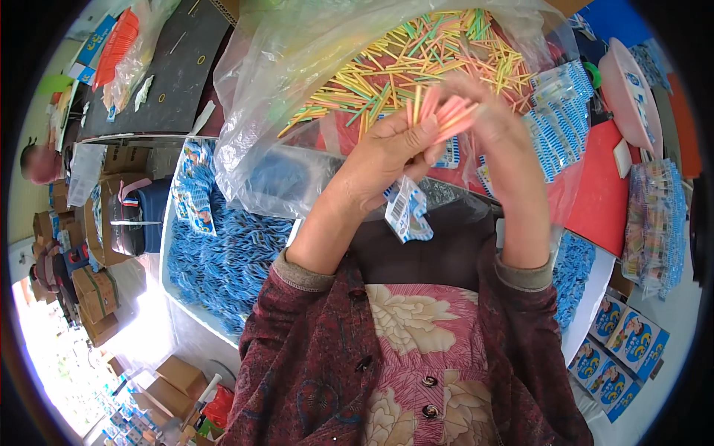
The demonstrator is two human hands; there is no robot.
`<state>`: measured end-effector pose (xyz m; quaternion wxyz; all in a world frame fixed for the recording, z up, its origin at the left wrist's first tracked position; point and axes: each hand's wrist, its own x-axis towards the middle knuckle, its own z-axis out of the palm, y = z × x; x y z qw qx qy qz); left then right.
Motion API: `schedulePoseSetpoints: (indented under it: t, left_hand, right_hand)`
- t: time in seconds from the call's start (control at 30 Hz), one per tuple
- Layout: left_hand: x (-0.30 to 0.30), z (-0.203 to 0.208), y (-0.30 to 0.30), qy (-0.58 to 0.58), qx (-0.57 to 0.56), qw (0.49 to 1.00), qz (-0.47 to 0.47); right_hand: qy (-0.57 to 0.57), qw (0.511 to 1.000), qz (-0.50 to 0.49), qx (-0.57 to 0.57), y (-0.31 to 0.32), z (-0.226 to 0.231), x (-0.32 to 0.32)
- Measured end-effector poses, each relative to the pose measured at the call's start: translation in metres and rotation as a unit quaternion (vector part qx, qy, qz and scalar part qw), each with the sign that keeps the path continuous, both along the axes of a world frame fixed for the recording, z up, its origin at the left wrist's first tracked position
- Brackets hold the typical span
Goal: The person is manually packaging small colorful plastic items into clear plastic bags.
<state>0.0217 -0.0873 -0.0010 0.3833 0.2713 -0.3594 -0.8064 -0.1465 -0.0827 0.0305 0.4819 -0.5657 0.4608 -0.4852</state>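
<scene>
Your left hand [387, 160] clamps a small packet [407, 212] and pink sticks [446, 113]; your right hand [494, 123] pinches them. Bag [282, 82] still full, packing barely begun.

The one camera sat on the person's head and looked straight down. It was very close to the hands [439, 149] and the bag of sticks [387, 67]. The wide lens bent the edges, so the table [595, 297] and boxes [97, 297] curved around the rim.
</scene>
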Motion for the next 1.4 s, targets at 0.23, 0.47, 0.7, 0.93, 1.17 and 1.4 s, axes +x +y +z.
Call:
schedulePoseSetpoints:
  t: [0.23,0.47,0.7,0.93,1.17,1.4]
  left_hand:
    - [0.002,0.006,0.000,-0.001,-0.043,0.992,-0.122]
    - [-0.001,-0.012,0.008,0.146,0.020,0.977,-0.155]
    - [0.001,-0.021,0.002,0.184,0.005,0.973,-0.142]
    - [0.001,-0.001,0.001,0.087,0.036,0.992,-0.084]
    - [-0.002,0.010,0.001,-0.082,-0.020,0.991,0.101]
    - [0.005,-0.002,-0.018,-0.174,-0.156,0.920,0.314]
  right_hand:
    - [-0.008,0.987,0.158,0.012,0.005,-0.003,0.000]
    - [-0.166,0.946,0.267,0.074,0.011,-0.017,-0.011]
    - [-0.202,0.953,0.224,0.036,0.005,-0.028,0.007]
    - [-0.117,0.984,0.137,0.015,0.000,-0.027,0.013]
    - [-0.250,0.967,-0.054,-0.011,-0.008,-0.019,0.017]
    - [-0.250,0.954,-0.006,0.164,0.016,-0.013,0.010]
